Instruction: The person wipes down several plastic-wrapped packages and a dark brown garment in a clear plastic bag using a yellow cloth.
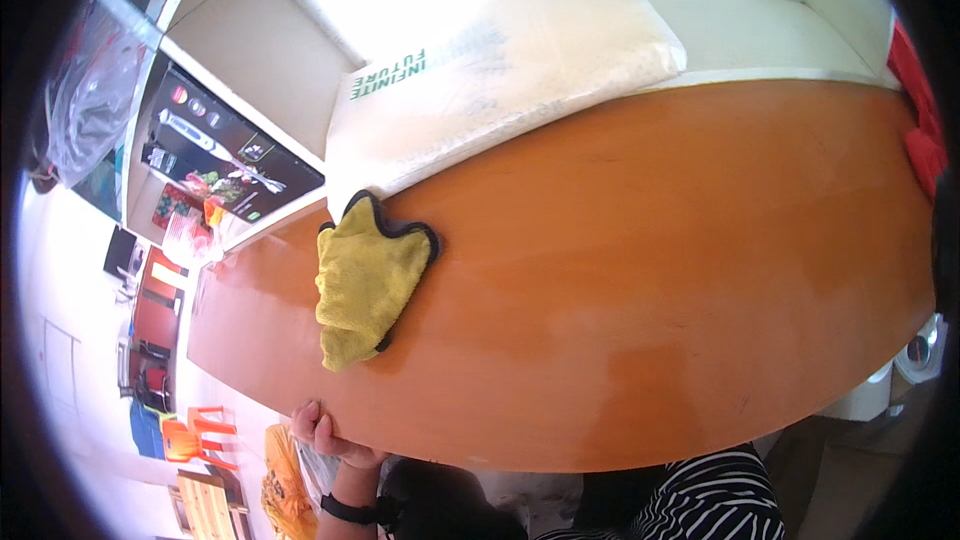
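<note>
My left hand [330, 435], with a black band around the wrist, is at the front edge of an orange-brown wooden tabletop [562, 262]. Its fingers are curled, and the tabletop hides part of it, so I cannot tell whether it grips the edge. My right hand is out of view. Beyond my left hand lies a crumpled yellow cloth [371, 281] with dark edging. The cloth's far corner touches or nearly touches a large, flat, whitish wrapped package [510, 60] that bears green writing. This package slants across the back of the tabletop and into a white shelf compartment.
White shelving [757, 34] borders the tabletop's far side. A dark box [232, 142] with a printed appliance picture sits in the left compartment. Red fabric [926, 142] hangs at the far right. Orange plastic chairs [196, 439] and a wooden bench [206, 506] stand at lower left.
</note>
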### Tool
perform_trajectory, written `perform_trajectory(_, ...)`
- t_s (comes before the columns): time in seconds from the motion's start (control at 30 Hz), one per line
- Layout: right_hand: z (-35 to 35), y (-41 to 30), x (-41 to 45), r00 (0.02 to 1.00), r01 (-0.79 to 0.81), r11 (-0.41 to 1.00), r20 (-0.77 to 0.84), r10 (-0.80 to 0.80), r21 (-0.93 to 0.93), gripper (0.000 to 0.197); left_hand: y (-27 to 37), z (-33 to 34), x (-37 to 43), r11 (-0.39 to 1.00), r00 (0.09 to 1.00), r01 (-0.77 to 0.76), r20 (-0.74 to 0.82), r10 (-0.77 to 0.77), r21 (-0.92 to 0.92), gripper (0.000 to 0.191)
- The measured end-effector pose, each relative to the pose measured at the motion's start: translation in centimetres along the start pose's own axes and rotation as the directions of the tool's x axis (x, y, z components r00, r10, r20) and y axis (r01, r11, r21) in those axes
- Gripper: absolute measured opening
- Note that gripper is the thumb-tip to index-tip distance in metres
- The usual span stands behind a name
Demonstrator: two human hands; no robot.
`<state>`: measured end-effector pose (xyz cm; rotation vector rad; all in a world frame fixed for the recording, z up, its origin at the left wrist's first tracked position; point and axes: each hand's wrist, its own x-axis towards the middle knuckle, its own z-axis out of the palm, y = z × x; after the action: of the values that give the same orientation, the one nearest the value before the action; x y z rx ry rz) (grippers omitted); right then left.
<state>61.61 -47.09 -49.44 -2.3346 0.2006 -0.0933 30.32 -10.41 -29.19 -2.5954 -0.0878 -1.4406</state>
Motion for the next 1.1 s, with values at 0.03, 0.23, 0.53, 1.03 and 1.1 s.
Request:
perform_trajectory(0.03, -0.3, 0.2, 0.0, 1.000, 0.000, 1.000, -0.002, 0.000, -0.008, 0.033, 0.1, 0.2, 0.0, 1.000, 1.000, 0.007, 0.003, -0.007, 0.010, 0.078)
perform_trajectory(0.23, 0.8, -0.3, -0.4, 0.999, 0.023, 1.000, 0.038, -0.023, -0.018, 0.032, 0.0, 0.3, 0.1, 1.000, 1.000, 0.003, -0.027, -0.003, -0.029, 0.079)
perform_trajectory(0.53, 5.6, -1.8, -2.2, 0.981, 0.075, 0.997, 0.176, -0.080, 0.035, 0.031, -0.3, -2.0, 0.4, 0.993, 0.997, -0.031, -0.068, 0.039, 0.113, 0.060)
perform_trajectory(1.03, 3.2, -0.8, -0.8, 0.981, 0.113, 0.992, 0.168, -0.101, -0.062, 0.029, 0.3, 3.0, 1.7, 0.993, 0.920, -0.021, -0.387, 0.064, 0.115, 0.038)
perform_trajectory(1.1, 3.4, -1.2, -0.8, 0.978, 0.116, 0.991, 0.182, -0.103, -0.062, 0.029, 0.3, 3.2, 1.9, 0.993, 0.906, -0.003, -0.419, 0.055, 0.122, 0.036)
